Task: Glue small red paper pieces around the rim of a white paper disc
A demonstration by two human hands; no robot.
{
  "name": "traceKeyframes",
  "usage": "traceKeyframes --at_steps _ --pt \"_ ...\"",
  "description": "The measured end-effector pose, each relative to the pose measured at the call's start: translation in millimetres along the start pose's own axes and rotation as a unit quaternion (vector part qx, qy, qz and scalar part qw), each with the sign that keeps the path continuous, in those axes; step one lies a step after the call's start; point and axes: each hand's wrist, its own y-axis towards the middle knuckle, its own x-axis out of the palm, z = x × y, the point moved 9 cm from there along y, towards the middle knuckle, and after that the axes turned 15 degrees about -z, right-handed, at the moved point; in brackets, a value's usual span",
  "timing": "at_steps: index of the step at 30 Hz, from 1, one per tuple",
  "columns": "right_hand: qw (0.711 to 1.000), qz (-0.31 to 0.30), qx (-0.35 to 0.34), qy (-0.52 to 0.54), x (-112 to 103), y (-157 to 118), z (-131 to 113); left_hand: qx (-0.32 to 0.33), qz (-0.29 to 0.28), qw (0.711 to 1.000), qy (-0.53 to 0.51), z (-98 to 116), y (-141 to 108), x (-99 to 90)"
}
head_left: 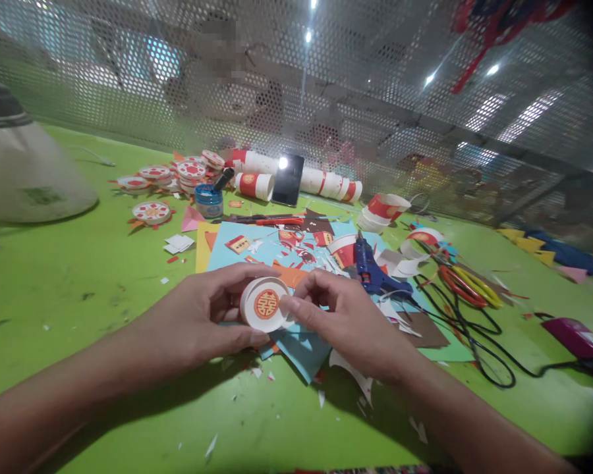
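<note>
Both hands are pinching a white paper disc (265,304) above the green bench (79,276): left hand (202,322) gripping its rim, right hand (340,316) fingering its edge. The thin rim is likely creasing under pressure; the glue gun (370,270) is lying just beyond, a possible burn risk.

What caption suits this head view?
Both hands, left hand and right hand, hold a white paper disc above a littered green table.

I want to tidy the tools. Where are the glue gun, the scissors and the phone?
Glue gun (367,266), head view, on its blue body.
Scissors (467,284), head view, on the red and yellow handles.
Phone (287,180), head view, on its dark face.
</note>
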Motion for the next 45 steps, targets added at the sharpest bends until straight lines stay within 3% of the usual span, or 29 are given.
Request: traceKeyframes --at_steps 9,24,45 --pt "0.997 -0.026 0.013 0.066 1.2 0.3 2.0 -0.011 -0.004 1.0 -0.015 -1.9 1.8 1.4" --pt "1.0 0.003 0.008 -0.013 1.5 0.2 -6.1 -0.006 -0.005 1.0 0.009 -1.7 1.8 0.4" --pt "0.998 -0.03 0.021 0.042 5.9 2.4 0.1 -0.001 -0.012 0.999 0.035 0.0 -0.8 2.7"
